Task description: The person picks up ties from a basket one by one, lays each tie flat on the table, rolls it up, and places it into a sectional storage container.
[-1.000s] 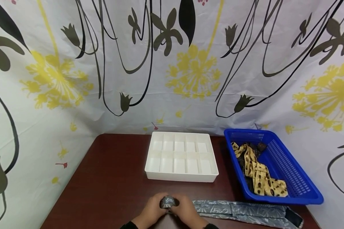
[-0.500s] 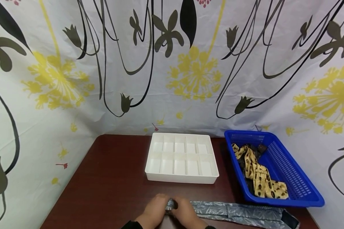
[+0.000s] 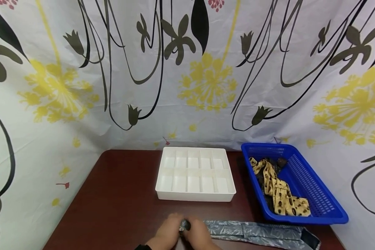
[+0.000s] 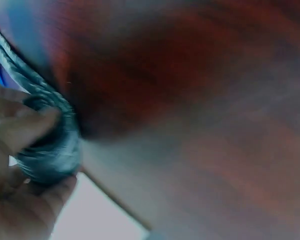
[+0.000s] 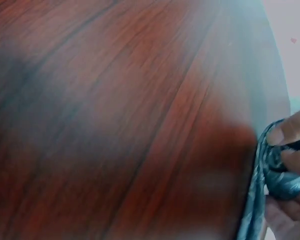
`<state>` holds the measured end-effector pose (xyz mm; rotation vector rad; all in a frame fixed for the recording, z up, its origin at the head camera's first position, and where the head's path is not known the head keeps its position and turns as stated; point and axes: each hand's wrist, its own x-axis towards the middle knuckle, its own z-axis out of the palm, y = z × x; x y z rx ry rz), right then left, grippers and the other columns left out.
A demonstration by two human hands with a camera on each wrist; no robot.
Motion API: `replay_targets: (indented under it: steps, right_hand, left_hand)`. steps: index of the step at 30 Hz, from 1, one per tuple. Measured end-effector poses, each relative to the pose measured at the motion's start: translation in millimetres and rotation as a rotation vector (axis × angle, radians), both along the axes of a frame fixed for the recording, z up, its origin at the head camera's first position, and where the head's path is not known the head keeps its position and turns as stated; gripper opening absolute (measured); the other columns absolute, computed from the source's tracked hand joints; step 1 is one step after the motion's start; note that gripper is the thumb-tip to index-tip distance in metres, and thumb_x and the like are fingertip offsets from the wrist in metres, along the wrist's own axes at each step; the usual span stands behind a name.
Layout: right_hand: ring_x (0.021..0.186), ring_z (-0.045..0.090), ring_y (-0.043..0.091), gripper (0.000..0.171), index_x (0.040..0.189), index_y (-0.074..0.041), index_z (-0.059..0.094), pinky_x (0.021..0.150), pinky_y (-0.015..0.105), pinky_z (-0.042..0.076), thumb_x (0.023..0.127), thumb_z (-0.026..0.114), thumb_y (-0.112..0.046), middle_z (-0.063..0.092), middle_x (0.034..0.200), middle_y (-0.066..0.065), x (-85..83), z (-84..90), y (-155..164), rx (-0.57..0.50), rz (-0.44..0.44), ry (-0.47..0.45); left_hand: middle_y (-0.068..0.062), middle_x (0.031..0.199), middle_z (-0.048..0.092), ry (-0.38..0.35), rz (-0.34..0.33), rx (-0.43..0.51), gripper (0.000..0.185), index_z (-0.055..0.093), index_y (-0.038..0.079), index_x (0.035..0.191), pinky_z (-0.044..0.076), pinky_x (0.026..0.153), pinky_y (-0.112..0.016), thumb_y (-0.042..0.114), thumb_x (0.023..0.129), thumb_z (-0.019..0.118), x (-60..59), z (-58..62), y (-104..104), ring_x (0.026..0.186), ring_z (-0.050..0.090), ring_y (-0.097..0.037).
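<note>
Grey tie [image 3: 253, 233] lies, I see, across the table [image 3: 122, 194], its flat length going rightward from the rolled end [image 3: 184, 225] that left hand [image 3: 169, 229] and right hand [image 3: 198, 233] pinch together, the right being nearer.

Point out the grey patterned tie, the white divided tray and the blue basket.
Grey patterned tie [image 3: 253, 232]: head view, on its flat, unrolled length.
White divided tray [image 3: 195, 196]: head view, on its front wall.
Blue basket [image 3: 314, 187]: head view, on its perforated right wall.
</note>
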<state>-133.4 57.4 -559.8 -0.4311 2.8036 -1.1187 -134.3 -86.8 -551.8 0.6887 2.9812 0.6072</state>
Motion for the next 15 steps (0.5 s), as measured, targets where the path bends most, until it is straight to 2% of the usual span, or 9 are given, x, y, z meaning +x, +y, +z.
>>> replay_targets:
  steps: [4,7,10,15]
  right_hand:
    - [0.096,0.064,0.032,0.034,0.106,0.005,0.066,0.079,0.043,0.053,0.076,0.076,-0.006,0.069,0.101,0.013,-3.2,-10.6,5,-0.139,0.008,-0.057]
    - [0.097,0.065,0.03,0.033,0.105,0.003,0.067,0.079,0.041,0.053,0.076,0.077,-0.008,0.07,0.101,0.011,-5.2,-16.9,9,-0.205,0.014,-0.085]
    - [0.096,0.065,0.026,0.033,0.105,0.001,0.068,0.078,0.036,0.054,0.075,0.077,-0.009,0.07,0.1,0.009,-5.6,-20.5,13,-0.226,0.022,-0.074]
    - [0.094,0.065,0.021,0.031,0.104,0.0,0.069,0.077,0.03,0.053,0.075,0.077,-0.008,0.07,0.1,0.007,-5.0,-20.5,16,-0.224,0.054,-0.034]
  left_hand:
    - [-0.005,0.103,0.064,-0.079,-0.006,0.284,0.038,0.063,0.006,0.103,0.05,0.082,-0.032,-0.004,0.068,0.076,-3.0,-16.6,-14,0.097,0.06,-0.021]
    - [-0.012,0.108,0.065,-0.141,0.028,0.41,0.049,0.063,0.0,0.111,0.051,0.082,-0.035,0.0,0.066,0.082,-3.6,-23.5,-20,0.099,0.061,-0.026]
    - [-0.011,0.105,0.067,-0.149,0.036,0.44,0.045,0.065,0.002,0.107,0.051,0.078,-0.032,0.003,0.066,0.084,-4.5,-25.1,-21,0.095,0.062,-0.023]
    - [0.002,0.092,0.067,-0.125,-0.011,0.368,0.028,0.066,0.009,0.095,0.049,0.069,-0.025,0.005,0.072,0.081,-5.5,-20.4,-17,0.085,0.061,-0.008]
